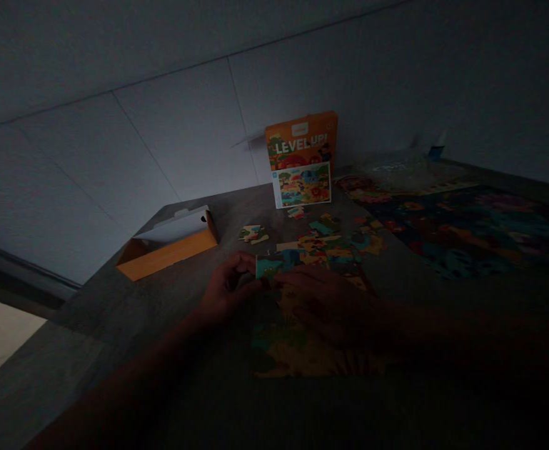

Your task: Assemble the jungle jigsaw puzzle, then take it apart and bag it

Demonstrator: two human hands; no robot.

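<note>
The scene is very dark. My left hand (pixel 227 289) is curled with its fingertips pinching a teal jigsaw piece (pixel 269 267) at the top edge of a partly joined puzzle (pixel 297 350). My right hand (pixel 324 303) lies palm down over that puzzle, its fingertips touching the same piece. Loose colourful pieces (pixel 331 240) are scattered just beyond my hands.
An orange puzzle box (pixel 301 147) stands upright against the wall with a picture card (pixel 303 184) leaning on it. The open orange box tray (pixel 169 247) lies at the left. A large finished puzzle (pixel 471 231) and a clear plastic bag (pixel 396 165) are at the right.
</note>
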